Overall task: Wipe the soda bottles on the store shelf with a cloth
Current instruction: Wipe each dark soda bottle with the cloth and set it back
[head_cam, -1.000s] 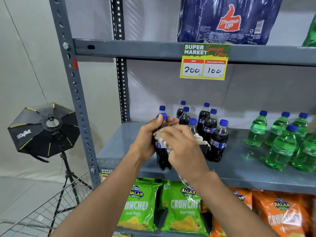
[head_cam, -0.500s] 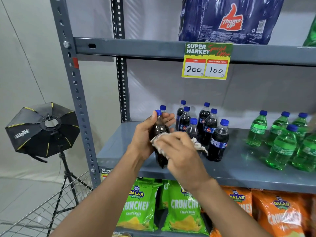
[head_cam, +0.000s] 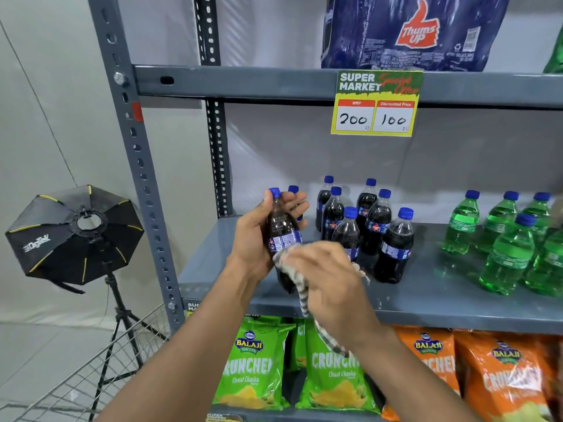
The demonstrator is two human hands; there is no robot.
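My left hand (head_cam: 257,239) grips a dark cola bottle (head_cam: 281,229) with a blue cap, lifted off the grey shelf (head_cam: 426,296) and tilted slightly. My right hand (head_cam: 329,278) presses a striped cloth (head_cam: 300,287) against the bottle's lower half; the cloth's tail hangs down below my wrist. Several more cola bottles (head_cam: 377,226) stand just to the right on the shelf, one partly hidden behind my left fingers. Several green soda bottles (head_cam: 505,245) stand at the far right.
A price tag (head_cam: 376,103) hangs from the upper shelf, below a blue Thums Up pack (head_cam: 417,28). Green chip bags (head_cam: 253,367) and orange chip bags (head_cam: 502,376) fill the lower shelf. A softbox light on a tripod (head_cam: 76,236) and a wire cart (head_cam: 91,376) stand at left.
My left hand has raised the cola bottle and tilted it, exposing its label. My right hand has slid the cloth down from the bottle's upper body to its lower half.
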